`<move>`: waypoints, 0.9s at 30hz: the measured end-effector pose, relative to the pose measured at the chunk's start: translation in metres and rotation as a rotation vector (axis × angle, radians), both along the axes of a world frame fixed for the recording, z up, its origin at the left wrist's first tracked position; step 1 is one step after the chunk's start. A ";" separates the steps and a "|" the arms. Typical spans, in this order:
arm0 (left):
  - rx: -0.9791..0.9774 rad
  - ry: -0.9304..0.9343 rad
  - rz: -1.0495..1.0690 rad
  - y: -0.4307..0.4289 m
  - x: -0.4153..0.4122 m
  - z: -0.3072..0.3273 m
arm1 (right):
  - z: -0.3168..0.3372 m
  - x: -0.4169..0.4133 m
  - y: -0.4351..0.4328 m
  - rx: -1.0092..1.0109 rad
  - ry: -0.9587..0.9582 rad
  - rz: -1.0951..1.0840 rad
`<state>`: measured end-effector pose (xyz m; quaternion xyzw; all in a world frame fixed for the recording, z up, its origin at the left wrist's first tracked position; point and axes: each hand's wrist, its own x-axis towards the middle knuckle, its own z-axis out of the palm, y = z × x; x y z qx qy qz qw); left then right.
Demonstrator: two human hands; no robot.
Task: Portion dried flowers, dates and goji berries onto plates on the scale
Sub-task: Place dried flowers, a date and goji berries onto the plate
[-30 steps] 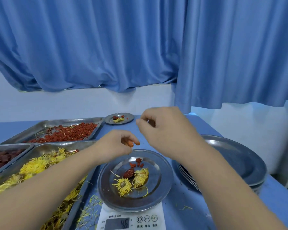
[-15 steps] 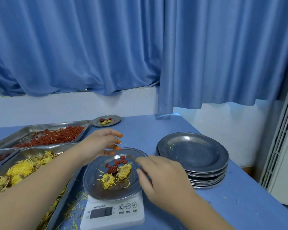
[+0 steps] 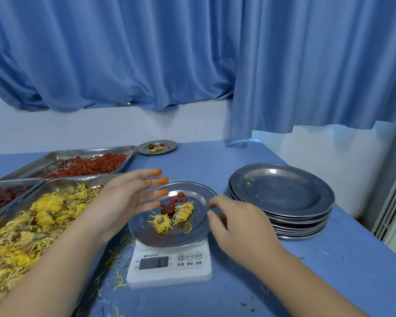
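head view: the left hand (image 3: 124,202) is held over the left rim of the round steel plate (image 3: 199,227) that sits on the white digital kitchen scale (image 3: 169,268). it is released, with the palm turned inward and the fingers straight and spread; the fingertips (image 3: 157,172) are stained orange. the right hand (image 3: 236,227) comes in from the right with curled fingers, and its thumb and forefinger pinch the plate's right rim.

on that plate lie two yellow dried flowers (image 3: 160,221) side by side, one dark red date (image 3: 168,209) touching them at the far side, and a small cluster of red goji berries (image 3: 178,196), too small to count surely. the scale has one grey display and three round buttons; the reading is blurred.

to the left stand three rectangular steel trays: the near flower tray (image 3: 78,180), heaped with yellow blooms; the date tray (image 3: 9,182), cut off by the frame edge; and the far goji tray (image 3: 89,150). one small filled steel plate (image 3: 169,146) sits just beyond the goji tray. right of the scale is one stack of empty steel plates (image 3: 281,193); their number cannot be told exactly.

the blue surface (image 3: 215,161) is strewn with loose yellow petals near the scale and the flower tray. behind it are a white wall (image 3: 78,131) and blue pleated curtains (image 3: 124,53).
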<state>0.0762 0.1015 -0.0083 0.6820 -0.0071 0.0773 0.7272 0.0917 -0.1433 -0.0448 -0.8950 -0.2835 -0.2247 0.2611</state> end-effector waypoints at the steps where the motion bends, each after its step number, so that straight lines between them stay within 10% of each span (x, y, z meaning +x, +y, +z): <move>1: -0.032 -0.018 0.005 0.003 -0.002 -0.002 | -0.002 0.001 0.001 0.008 0.045 -0.019; 13: -0.426 0.017 -0.101 0.014 -0.016 -0.003 | -0.019 0.011 0.016 0.551 0.691 -0.027; 27: -0.660 -0.049 0.072 0.025 -0.021 0.000 | -0.014 0.006 0.024 0.916 0.756 0.101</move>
